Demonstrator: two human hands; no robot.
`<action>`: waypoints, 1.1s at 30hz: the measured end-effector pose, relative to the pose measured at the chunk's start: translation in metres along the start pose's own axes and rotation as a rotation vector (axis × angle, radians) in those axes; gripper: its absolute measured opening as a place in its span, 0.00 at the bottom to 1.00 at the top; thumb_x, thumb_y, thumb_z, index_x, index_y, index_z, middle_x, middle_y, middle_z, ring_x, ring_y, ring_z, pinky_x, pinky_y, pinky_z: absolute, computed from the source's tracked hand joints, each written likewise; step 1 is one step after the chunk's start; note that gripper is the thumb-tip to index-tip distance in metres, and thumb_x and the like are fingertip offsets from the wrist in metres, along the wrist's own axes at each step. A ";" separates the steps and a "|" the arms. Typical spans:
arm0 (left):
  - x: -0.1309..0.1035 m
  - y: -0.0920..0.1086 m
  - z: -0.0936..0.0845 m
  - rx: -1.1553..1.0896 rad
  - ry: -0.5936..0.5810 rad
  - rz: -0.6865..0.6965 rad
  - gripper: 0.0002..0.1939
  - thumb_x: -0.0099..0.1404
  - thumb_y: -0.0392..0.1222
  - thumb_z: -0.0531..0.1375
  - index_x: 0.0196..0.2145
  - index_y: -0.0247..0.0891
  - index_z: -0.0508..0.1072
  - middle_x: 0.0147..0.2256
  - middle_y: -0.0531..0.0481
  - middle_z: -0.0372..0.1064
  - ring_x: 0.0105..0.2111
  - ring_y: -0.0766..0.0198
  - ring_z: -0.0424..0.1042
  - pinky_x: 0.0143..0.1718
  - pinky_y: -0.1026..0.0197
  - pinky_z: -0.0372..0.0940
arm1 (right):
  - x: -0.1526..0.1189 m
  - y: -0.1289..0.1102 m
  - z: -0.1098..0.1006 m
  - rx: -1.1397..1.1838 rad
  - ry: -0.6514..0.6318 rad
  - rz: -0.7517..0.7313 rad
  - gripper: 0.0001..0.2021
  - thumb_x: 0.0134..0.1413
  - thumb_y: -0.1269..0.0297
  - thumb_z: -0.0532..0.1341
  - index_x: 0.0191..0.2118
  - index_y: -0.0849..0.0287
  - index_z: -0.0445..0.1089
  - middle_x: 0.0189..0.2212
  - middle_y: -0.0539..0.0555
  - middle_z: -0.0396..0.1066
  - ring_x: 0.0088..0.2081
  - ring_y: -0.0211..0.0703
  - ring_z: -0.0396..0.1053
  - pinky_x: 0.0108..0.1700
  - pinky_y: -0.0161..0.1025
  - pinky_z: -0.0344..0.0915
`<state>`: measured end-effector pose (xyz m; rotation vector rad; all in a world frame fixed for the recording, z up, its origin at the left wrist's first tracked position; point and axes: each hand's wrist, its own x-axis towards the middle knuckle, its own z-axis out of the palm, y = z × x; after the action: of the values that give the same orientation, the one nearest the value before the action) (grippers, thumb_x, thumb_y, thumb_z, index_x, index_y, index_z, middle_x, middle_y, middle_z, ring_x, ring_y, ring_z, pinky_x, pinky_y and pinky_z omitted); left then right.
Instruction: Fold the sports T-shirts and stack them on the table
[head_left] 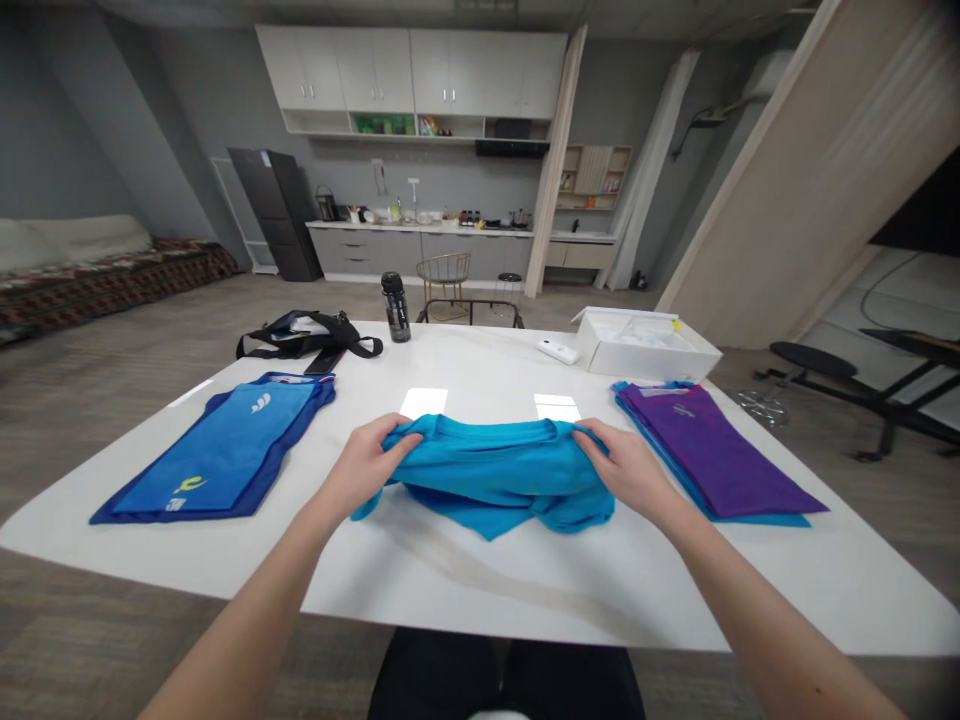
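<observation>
On my feed, the left hand [369, 458] and the right hand [624, 462] each pinch an upper corner of the shirt [499, 462] between thumb and fingers, its neckline drawn across between the two grips and its body drooping in folds below them over the table [465, 590]. Beyond, I see the blue pile [225, 440] out left, the purple pile [705, 450] out right, then the bag [339, 330], box [649, 350] and bottle [396, 308].
</observation>
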<state>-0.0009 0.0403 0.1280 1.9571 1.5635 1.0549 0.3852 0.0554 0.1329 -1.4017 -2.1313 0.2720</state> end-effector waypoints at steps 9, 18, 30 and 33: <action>-0.018 0.084 -0.056 0.251 0.456 0.240 0.12 0.71 0.44 0.52 0.44 0.44 0.74 0.44 0.49 0.75 0.46 0.57 0.74 0.49 0.58 0.67 | -0.030 -0.066 -0.057 -0.070 0.464 -0.132 0.10 0.68 0.56 0.56 0.44 0.52 0.73 0.38 0.53 0.79 0.38 0.50 0.77 0.41 0.43 0.70; 0.017 0.198 -0.139 0.403 0.783 0.523 0.17 0.76 0.49 0.52 0.47 0.36 0.75 0.36 0.54 0.74 0.39 0.63 0.75 0.49 0.56 0.66 | -0.008 -0.144 -0.160 -0.216 0.866 -0.357 0.14 0.68 0.50 0.56 0.42 0.53 0.73 0.36 0.53 0.77 0.37 0.46 0.75 0.41 0.42 0.69; 0.221 0.079 -0.077 0.697 0.213 0.227 0.21 0.74 0.53 0.52 0.46 0.33 0.74 0.46 0.41 0.76 0.52 0.49 0.74 0.54 0.51 0.64 | 0.182 -0.016 -0.106 -0.472 0.518 -0.197 0.18 0.71 0.52 0.50 0.52 0.56 0.70 0.48 0.58 0.75 0.48 0.55 0.71 0.47 0.46 0.63; 0.243 0.005 -0.017 0.670 0.084 0.112 0.19 0.74 0.53 0.51 0.47 0.38 0.74 0.47 0.40 0.77 0.49 0.49 0.74 0.50 0.53 0.66 | 0.221 0.043 -0.037 -0.494 0.322 -0.068 0.17 0.71 0.54 0.50 0.53 0.55 0.70 0.49 0.59 0.74 0.49 0.56 0.70 0.47 0.45 0.62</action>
<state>0.0083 0.2679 0.2142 2.4711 2.0638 0.7051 0.3753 0.2666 0.2196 -1.5045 -2.0417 -0.5092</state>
